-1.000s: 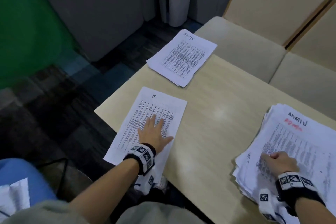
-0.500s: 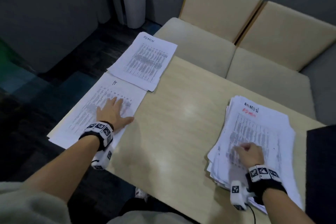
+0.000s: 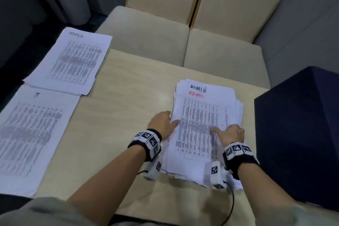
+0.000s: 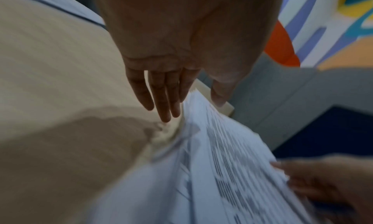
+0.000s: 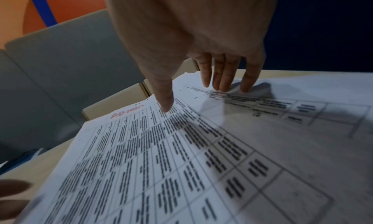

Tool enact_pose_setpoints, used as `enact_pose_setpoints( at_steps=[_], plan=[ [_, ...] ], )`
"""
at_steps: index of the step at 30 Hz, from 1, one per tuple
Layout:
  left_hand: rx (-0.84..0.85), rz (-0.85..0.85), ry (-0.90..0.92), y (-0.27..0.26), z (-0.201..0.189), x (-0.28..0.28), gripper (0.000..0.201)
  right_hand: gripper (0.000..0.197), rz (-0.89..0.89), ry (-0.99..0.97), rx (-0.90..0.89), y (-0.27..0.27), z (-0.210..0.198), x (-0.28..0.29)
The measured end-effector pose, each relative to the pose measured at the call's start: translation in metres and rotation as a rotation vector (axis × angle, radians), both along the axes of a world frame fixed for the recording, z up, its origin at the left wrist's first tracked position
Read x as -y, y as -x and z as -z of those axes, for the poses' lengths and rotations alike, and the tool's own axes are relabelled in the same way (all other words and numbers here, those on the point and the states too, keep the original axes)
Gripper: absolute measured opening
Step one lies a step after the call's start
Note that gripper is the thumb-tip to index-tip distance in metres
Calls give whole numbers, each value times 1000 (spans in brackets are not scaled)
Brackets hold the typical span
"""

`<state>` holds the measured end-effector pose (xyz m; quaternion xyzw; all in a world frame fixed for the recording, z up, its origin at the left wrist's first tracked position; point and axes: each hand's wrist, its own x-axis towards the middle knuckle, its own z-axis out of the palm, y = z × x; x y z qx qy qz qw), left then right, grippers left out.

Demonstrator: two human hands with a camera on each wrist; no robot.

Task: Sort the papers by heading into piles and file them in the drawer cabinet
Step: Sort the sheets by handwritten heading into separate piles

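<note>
Flanking unsorted stack [image 3: 201, 124]: both hands.

Both forearms bare. Each wrist wears a black band [image 3: 240, 159] tiled with white square black-patterned markers, plus a white camera block [image 3: 216, 174] underneath, thin black cable [image 3: 231, 205] trailing back. Grey-beige garment [image 3: 42, 213] at bottom edge.

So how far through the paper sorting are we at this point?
Early. Two piles are started at the table's left: an ADMIN pile and an IT pile, both thin. In hand: the left hand and right hand are both on the thick unsorted stack, whose top sheet reads ADMIN. Left: most of that stack, then all the filing; no drawer cabinet is identifiable.
</note>
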<state>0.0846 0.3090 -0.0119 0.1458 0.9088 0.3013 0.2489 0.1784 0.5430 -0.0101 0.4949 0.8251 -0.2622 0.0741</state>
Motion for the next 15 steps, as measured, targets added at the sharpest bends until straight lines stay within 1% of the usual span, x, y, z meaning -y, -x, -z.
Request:
enact_pose_setpoints(
  at_steps=[2, 4, 7, 9, 11, 13, 15],
  plan=[
    [-81, -6, 135, -4, 4, -24, 43, 76, -3, 56, -6, 5, 2, -8],
    [-158, -80, 216, -7, 7, -37, 41, 76, -26, 109, -27, 10, 6, -15],
    [-258, -146, 277, -8, 5, -48, 38, 65, -33, 149, -66, 14, 13, -25],
    [-279, -171, 286, -9, 1, -52, 34, 61, -46, 147, -51, 13, 15, -29],
    [-282, -204, 255, -10, -5, -56, 27, 57, -67, 174, -48, 13, 17, -31],
    [-285, -251, 215, -8, -10, -60, 17, 40, -94, 214, -87, 13, 17, -32],
    [-281, -274, 197, -6, -12, -61, 12, 34, -132, 233, -149, 13, 16, -35]
  ],
)
